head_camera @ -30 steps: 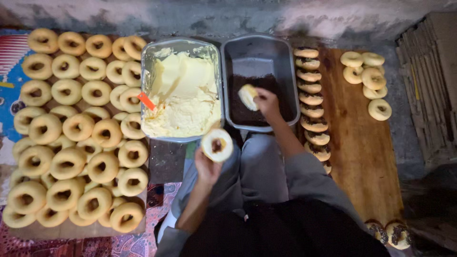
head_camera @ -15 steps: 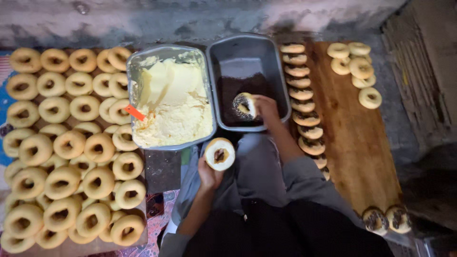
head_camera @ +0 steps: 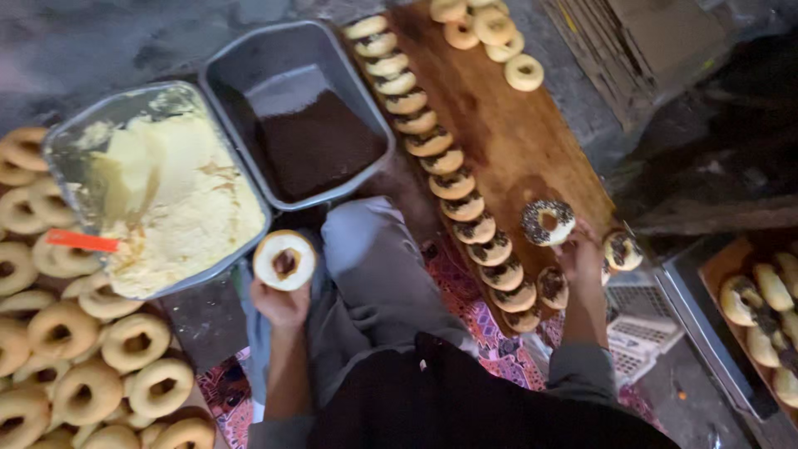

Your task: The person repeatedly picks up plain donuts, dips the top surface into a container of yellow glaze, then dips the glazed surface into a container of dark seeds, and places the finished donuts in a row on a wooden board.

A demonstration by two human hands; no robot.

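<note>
Right hand (head_camera: 579, 259) pinching a sprinkle-coated donut (head_camera: 548, 222) by its lower edge, fingers pressed together under it, raised just above the near end of the wooden board (head_camera: 515, 141). Left hand (head_camera: 281, 303) cupped beneath a cream-topped donut (head_camera: 284, 259), fingertips closed around its underside, just off the board's left side, above the grey-trousered lap (head_camera: 374, 283).

On the board: a row of finished donuts (head_camera: 465, 208) down its left edge, a few plain rings at its far end. Left of the board, a dark tray of chocolate sprinkles (head_camera: 307, 141); further left, a tray of pale cream (head_camera: 174, 208) with an orange-handled spreader (head_camera: 81, 241) stuck in. Further left again, heaped plain donuts (head_camera: 83, 366).

Likely risks: loose sprinkles shedding onto lap and mat if the coated donut tilts; a thin fingertip hold letting it slip face-down onto the board; little free room at the row's near end, so crowding or smearing neighbours; cream on the left donut rubbing against cloth if lowered.
</note>
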